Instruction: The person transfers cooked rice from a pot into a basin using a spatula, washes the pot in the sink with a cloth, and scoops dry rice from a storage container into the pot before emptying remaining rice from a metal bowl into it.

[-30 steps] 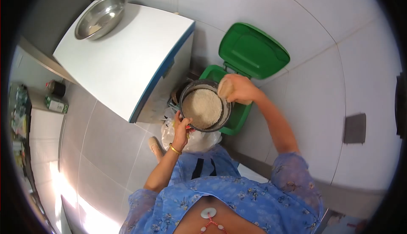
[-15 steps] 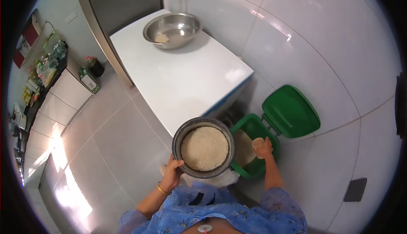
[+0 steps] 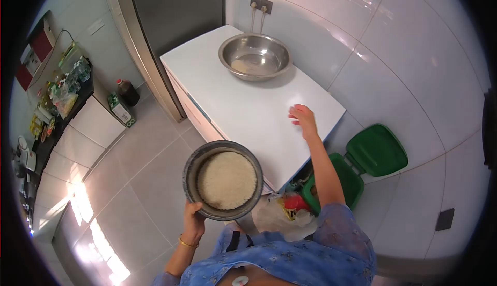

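Observation:
My left hand (image 3: 193, 223) grips the near left rim of a dark grey pot (image 3: 190, 178), thumb over the edge. Pale uncooked rice (image 3: 229, 180) fills much of the pot, which I hold in front of me beside the corner of a white cabinet (image 3: 228, 102). Over the cabinet top, to the right, is my right hand (image 3: 304, 120), holding nothing, its slightly bent fingers apart. A wide steel basin (image 3: 277, 68) stands at the cabinet's far end with a small pale patch inside. Below my right forearm is a green bin (image 3: 351, 185), its lid (image 3: 378, 150) swung back; the forearm partly hides it.
A plastic bag (image 3: 274, 213) and a red package (image 3: 296, 202) lie by the bin. To the left, a cluttered counter (image 3: 72, 123) runs along the wall, with a dark bottle (image 3: 127, 92) and a green carton (image 3: 120, 111) on the floor. Tiled wall rises at right.
My right hand has left the green bin and moved up over the cabinet; the small cup it held is no longer visible. The pot has shifted left in my left hand.

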Action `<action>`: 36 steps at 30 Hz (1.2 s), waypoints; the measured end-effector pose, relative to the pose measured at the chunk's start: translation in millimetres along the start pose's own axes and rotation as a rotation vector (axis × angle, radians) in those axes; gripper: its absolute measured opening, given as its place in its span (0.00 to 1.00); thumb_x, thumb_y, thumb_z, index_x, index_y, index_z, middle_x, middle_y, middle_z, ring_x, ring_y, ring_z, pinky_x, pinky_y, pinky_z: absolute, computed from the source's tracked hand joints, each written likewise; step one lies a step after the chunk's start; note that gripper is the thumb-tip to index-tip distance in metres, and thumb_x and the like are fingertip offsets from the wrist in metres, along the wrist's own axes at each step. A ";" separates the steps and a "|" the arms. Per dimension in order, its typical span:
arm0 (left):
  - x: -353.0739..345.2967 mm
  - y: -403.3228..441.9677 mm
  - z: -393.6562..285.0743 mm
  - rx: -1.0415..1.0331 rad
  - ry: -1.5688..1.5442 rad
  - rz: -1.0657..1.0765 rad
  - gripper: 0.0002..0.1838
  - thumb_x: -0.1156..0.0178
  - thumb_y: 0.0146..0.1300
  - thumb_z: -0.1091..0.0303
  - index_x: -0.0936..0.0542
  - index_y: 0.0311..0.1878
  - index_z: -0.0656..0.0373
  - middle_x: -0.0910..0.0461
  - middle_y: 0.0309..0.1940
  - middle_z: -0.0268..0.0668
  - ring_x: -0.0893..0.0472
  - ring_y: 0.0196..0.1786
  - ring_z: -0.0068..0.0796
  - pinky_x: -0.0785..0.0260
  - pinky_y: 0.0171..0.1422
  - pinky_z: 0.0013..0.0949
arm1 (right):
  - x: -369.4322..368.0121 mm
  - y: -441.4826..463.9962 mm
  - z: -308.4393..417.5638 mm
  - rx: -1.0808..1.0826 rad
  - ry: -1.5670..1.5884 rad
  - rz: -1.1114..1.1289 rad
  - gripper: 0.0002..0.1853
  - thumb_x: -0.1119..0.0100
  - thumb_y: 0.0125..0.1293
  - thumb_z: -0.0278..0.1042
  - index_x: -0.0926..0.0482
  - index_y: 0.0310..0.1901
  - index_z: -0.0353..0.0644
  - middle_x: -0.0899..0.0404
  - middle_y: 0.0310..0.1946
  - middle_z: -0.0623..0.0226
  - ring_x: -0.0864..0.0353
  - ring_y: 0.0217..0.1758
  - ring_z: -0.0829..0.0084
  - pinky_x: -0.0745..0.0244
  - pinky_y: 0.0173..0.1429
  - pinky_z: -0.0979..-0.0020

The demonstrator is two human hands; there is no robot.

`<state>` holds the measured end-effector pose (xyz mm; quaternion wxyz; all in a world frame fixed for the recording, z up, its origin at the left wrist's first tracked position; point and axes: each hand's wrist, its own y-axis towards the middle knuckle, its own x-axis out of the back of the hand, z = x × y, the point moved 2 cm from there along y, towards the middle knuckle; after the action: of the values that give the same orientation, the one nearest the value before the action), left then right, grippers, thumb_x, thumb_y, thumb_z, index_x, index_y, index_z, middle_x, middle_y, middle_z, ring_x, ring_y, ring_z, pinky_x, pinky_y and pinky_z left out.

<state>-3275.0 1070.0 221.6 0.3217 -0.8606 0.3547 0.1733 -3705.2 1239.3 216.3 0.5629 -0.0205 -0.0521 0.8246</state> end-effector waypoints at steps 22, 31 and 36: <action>34.0 227.6 -134.0 0.012 -0.028 -0.074 0.25 0.42 0.54 0.58 0.30 0.54 0.55 0.24 0.47 0.37 0.23 0.45 0.34 0.28 0.44 0.39 | -158.4 209.6 -46.4 -0.402 0.697 -0.102 0.23 0.42 0.59 0.37 0.36 0.51 0.34 0.27 0.42 0.48 0.20 0.35 0.53 0.23 0.32 0.65; 0.5 331.0 -162.6 0.100 0.164 -0.048 0.24 0.42 0.53 0.54 0.30 0.51 0.55 0.25 0.39 0.37 0.25 0.36 0.33 0.32 0.34 0.35 | -165.3 170.6 9.8 -0.025 0.488 -0.234 0.09 0.43 0.52 0.25 0.26 0.33 0.29 0.25 0.33 0.58 0.24 0.28 0.66 0.30 0.21 0.66; -16.5 378.1 -178.2 0.167 0.243 0.074 0.23 0.41 0.54 0.53 0.31 0.50 0.52 0.26 0.42 0.38 0.25 0.39 0.34 0.31 0.34 0.34 | -194.8 150.2 76.4 0.140 0.448 -0.359 0.04 0.44 0.53 0.23 0.25 0.28 0.31 0.25 0.25 0.63 0.26 0.22 0.71 0.34 0.20 0.70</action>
<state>-3546.9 753.0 198.0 0.3404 -0.8317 0.4358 0.0494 -3780.2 999.0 271.0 0.6973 -0.1536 0.1278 0.6884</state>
